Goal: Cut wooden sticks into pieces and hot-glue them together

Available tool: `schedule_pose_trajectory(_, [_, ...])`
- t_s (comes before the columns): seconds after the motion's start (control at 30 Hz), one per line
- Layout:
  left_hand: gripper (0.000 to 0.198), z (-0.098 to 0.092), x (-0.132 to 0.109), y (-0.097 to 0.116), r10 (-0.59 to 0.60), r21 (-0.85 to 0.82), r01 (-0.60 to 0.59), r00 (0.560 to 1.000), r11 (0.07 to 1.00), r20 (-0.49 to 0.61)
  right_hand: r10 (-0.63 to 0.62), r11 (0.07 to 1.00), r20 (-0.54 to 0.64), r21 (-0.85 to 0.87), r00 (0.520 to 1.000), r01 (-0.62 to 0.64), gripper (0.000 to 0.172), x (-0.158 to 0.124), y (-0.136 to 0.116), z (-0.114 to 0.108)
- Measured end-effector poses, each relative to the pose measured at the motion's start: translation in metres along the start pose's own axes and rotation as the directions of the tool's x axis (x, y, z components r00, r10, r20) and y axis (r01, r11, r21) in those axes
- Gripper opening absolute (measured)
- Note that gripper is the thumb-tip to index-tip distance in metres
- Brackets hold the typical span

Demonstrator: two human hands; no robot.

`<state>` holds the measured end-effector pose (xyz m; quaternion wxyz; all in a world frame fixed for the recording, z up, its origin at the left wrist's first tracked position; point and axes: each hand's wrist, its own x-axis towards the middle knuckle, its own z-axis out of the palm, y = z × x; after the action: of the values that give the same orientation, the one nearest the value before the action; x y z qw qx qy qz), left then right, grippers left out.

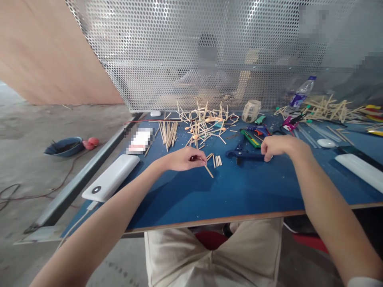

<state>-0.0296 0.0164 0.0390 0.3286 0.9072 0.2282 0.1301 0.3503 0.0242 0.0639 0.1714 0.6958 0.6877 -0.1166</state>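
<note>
My left hand [188, 158] pinches a thin wooden stick [209, 171] between thumb and fingertips, its free end slanting down to the right over the blue table. Just past the fingertips lie several short cut sticks [218, 160] side by side, along with two sticks meeting at an angle [212, 156]. To the right, my right hand [277, 146] has its fingers curled round the right end of a dark blue hand tool [249, 154] lying on the table; its exact kind is unclear. Behind that tool rests a green-and-black cutter [250, 138].
Loose stick frames [206, 123] with orange blobs stand at the back, beside a row of sticks [168, 133]. A white power bank [111, 177] and a phone [140, 140] lie left. A bottle [301, 95], clear rods [308, 135] and a stick pile [335, 108] occupy the right.
</note>
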Motion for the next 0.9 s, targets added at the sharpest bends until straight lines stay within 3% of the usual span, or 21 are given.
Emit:
schedule_pose_trajectory(0.07, [0.023,-0.001,-0.001,0.000,0.008,0.010,-0.008,1.000,1.000,-0.006,0.031,0.999,0.002,-0.008,1.000,-0.031,0.023,0.003,0.005,-0.002])
schedule_pose_trajectory(0.17, [0.021,-0.003,-0.002,0.001,0.008,0.019,-0.007,1.000,1.000,-0.003,0.023,0.999,0.108,0.036,0.994,-0.027,0.024,0.011,0.015,-0.006])
schedule_pose_trajectory(0.23, [0.020,-0.005,-0.002,0.000,-0.007,0.018,0.006,1.000,1.000,0.027,-0.081,0.986,0.168,0.158,0.982,0.054,0.028,0.019,0.025,-0.011])
schedule_pose_trajectory(0.33, [0.019,-0.008,-0.003,-0.005,-0.035,0.019,0.033,0.997,0.999,0.073,-0.281,0.908,0.025,0.332,0.959,0.257,0.045,0.038,0.039,-0.019])
schedule_pose_trajectory(0.4, [0.018,-0.010,-0.004,-0.009,-0.055,0.019,0.054,0.994,0.998,0.090,-0.240,0.910,-0.125,0.317,0.963,0.268,0.051,0.053,0.039,-0.018])
schedule_pose_trajectory(0.43, [0.019,-0.011,-0.004,-0.010,-0.064,0.016,0.063,0.994,0.998,0.092,-0.218,0.921,-0.145,0.298,0.965,0.253,0.053,0.061,0.036,-0.016])
schedule_pose_trajectory(0.5, [0.019,-0.011,-0.004,-0.011,-0.078,0.013,0.077,0.993,0.997,0.092,-0.218,0.940,-0.109,0.244,0.970,0.239,0.050,0.075,0.027,-0.009])
schedule_pose_trajectory(0.6, [0.020,-0.011,-0.005,-0.010,-0.081,0.034,0.078,0.994,0.996,0.077,-0.187,0.963,-0.084,0.181,0.979,0.200,0.030,0.082,0.019,-0.002])
schedule_pose_trajectory(0.7, [0.021,-0.011,-0.006,-0.009,-0.068,0.044,0.066,0.996,0.997,0.056,-0.118,0.948,-0.102,0.285,0.988,0.142,0.024,0.073,0.025,-0.006])
schedule_pose_trajectory(0.83, [0.021,-0.015,-0.006,-0.013,-0.069,0.045,0.068,0.997,0.997,0.039,-0.211,0.777,-0.273,0.536,0.939,0.330,0.029,0.040,0.027,-0.021])
schedule_pose_trajectory(0.9, [0.021,-0.019,-0.004,-0.016,-0.082,0.042,0.080,0.995,0.996,0.049,-0.320,0.488,-0.379,0.720,0.868,0.494,0.031,0.018,0.016,-0.026])
